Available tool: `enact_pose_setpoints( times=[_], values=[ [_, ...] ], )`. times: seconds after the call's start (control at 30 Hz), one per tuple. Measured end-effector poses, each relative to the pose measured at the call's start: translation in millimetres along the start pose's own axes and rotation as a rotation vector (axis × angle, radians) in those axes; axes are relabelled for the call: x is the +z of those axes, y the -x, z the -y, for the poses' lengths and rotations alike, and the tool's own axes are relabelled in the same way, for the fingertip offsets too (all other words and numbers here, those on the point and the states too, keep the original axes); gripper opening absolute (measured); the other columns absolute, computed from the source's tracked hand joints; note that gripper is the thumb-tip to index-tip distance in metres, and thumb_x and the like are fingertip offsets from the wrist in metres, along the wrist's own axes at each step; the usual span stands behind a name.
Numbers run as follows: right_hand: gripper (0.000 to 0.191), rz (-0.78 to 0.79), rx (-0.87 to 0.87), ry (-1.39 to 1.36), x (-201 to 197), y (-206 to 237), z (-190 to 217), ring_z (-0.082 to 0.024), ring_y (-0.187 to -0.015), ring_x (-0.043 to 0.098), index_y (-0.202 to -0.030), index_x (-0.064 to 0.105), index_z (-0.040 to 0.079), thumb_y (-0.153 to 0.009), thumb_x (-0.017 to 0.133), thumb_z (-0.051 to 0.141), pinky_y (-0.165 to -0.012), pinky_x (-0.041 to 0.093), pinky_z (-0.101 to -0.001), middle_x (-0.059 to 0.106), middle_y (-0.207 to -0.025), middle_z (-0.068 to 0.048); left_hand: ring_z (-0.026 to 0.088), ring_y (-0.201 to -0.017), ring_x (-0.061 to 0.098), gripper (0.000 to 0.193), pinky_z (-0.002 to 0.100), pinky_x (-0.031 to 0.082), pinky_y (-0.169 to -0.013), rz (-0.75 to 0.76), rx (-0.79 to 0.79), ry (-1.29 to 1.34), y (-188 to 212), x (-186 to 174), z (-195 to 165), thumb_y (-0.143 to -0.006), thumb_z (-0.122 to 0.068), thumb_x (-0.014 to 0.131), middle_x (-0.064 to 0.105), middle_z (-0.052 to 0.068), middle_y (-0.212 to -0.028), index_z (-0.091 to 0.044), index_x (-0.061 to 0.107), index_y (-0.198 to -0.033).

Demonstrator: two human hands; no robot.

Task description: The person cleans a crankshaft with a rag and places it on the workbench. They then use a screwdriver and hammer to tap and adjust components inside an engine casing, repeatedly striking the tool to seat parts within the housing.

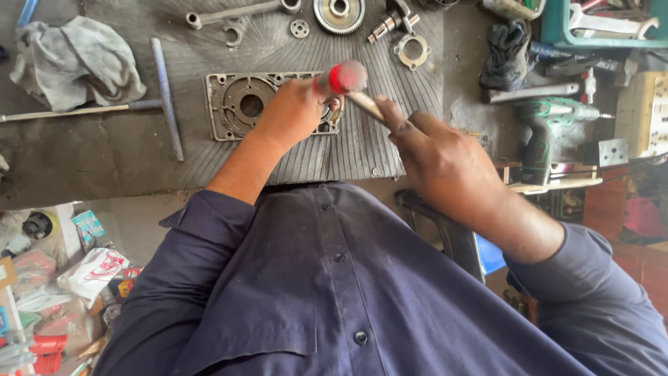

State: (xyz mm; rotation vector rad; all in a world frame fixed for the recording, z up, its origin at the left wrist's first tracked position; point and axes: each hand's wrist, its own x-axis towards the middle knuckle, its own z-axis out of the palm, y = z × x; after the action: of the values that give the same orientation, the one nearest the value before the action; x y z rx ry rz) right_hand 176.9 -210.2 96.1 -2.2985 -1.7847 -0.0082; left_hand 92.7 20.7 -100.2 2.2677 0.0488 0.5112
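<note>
Blurred by motion, the red-tipped tool above the metal cover plate; hidden under the left hand, the plate's right part; cut by the top edge, the gear and green tray.

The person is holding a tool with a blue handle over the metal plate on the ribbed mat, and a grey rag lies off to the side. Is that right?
Not quite. In the head view the tool's handle is red, not blue. The left hand grips it over the metal plate on the ribbed mat, and the grey rag does lie off to the side.
</note>
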Motion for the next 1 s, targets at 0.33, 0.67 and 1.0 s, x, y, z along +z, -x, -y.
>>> enact_pose_setpoints(
  times=[0.33,0.67,1.0],
  values=[
    [0.038,-0.323,0.327,-0.116,24.1,35.8,-64.8,-0.035,-0.111,0.068,-0.149,0.052,-0.002,-0.112,0.058,-0.004,-0.097,0.055,-0.0408,0.063,-0.129,-0.023,0.026,-0.095,0.076,0.027,0.035,0.060,-0.080,-0.041,-0.109,0.206,11.5,-16.3,-11.1,-0.097,0.002,0.062,0.075,0.008,-0.104,-0.005,0.063,-0.123],
    [0.060,-0.325,0.829,0.211,134.4,75.8,-192.9,-0.046,-0.111,0.057,-0.150,0.056,-0.005,-0.090,0.053,-0.007,-0.101,0.045,-0.0531,0.056,-0.121,-0.027,0.028,-0.139,0.054,0.057,0.060,0.026,-0.124,-0.140,-0.056,-0.430,70.3,-64.8,-4.7,-0.092,-0.040,0.086,0.065,0.005,-0.138,-0.011,0.063,-0.135],
    [0.029,-0.474,-0.049,-0.074,97.4,-32.3,-6.3,-0.034,-0.125,0.055,-0.110,0.062,0.003,-0.084,0.072,0.005,-0.110,0.040,-0.0498,0.062,-0.128,-0.013,0.032,-0.142,0.048,0.111,0.060,0.024,-0.119,-0.054,-0.062,-0.505,75.1,-71.6,2.5,-0.067,-0.065,0.089,0.057,0.011,-0.149,-0.010,0.046,-0.154]
  ],
)
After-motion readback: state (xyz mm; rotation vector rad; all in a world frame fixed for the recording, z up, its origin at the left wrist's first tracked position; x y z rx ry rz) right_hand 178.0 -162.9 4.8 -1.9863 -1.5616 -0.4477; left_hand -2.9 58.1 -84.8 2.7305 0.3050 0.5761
